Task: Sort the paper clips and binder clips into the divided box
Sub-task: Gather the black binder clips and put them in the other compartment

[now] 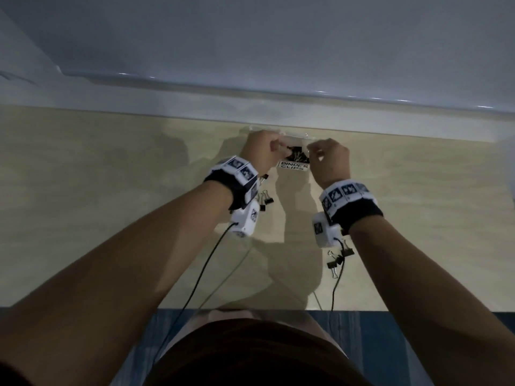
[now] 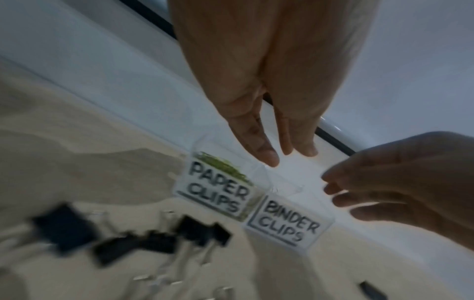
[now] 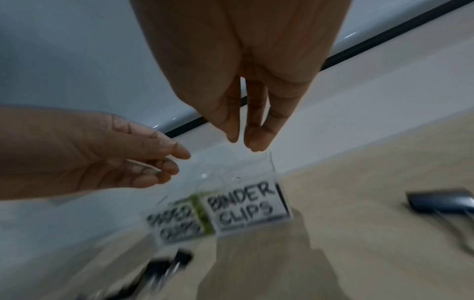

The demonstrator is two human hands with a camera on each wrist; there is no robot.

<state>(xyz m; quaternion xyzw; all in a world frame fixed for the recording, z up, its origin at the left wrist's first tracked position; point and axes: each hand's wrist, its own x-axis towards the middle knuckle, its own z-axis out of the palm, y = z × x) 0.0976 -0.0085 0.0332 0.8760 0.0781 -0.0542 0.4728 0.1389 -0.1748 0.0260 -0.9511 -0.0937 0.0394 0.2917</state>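
the clear divided box [image 2: 269, 178] sits at the far edge of the worktop [image 1: 111, 190], against a pale ledge, and both hands are over it. its near wall carries two labels: "paper clips" [image 2: 218, 192] on the left compartment, where green paper clips [image 2: 220, 164] show behind the label, and "binder clips" [image 2: 287, 227] on the right one. from the head view a heap of black binder clips [image 1: 296, 155] lies in the right compartment, just between the two hands.

the left hand [image 1: 260, 151] hangs over the left part of the box with its fingers [image 2: 264, 150] straight and pointing down, holding nothing, so the grip is loose and open. the right hand [image 1: 330, 160] is over the right end of the box, its fingers [image 3: 252, 138] also straight, close together, tips just above the box rim; nothing shows between them in the wrist view.

on the worktop below the left wrist lies a small bunch of loose binder clips [image 1: 264, 200], black with silver wire handles, blurred in the left wrist view. another loose bunch [image 1: 338, 256] lies below the right wrist, nearer the person. each wrist wears a dark band with white marker tiles and a small white camera block [image 1: 245, 220], and thin black cables [image 1: 200, 274] trail back toward the person's body.
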